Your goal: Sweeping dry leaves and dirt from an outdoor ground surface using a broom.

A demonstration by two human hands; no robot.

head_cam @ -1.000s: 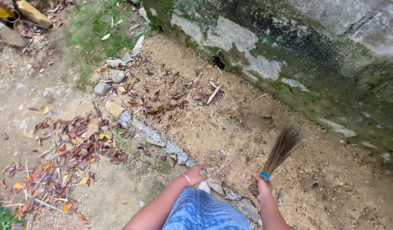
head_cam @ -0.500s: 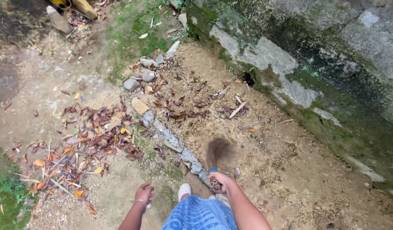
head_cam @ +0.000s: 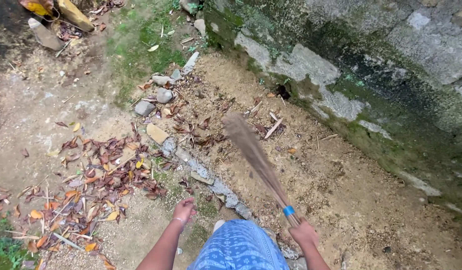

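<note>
My right hand [head_cam: 303, 233] grips the bottom of a brown stick broom [head_cam: 256, 157] bound with a blue band. The broom slants up and to the left, and its blurred tip hangs over dry leaves [head_cam: 206, 127] on the sandy patch. My left hand [head_cam: 185, 209] hangs free beside my blue patterned garment [head_cam: 239, 248], fingers loosely curled, holding nothing. A pile of red and yellow fallen leaves [head_cam: 91, 182] lies on the dirt to my left.
A row of flat stones [head_cam: 191, 162] runs diagonally between the dirt and the sand. A mossy stone wall [head_cam: 371, 75] rises on the right, with a dark hole [head_cam: 282, 93] at its base. Grass [head_cam: 138, 47] and wooden debris [head_cam: 73, 14] lie at the far end.
The broom has swung from low near my feet up and forward, its tip now reaching the leaves on the sand. My left hand has shifted slightly right.
</note>
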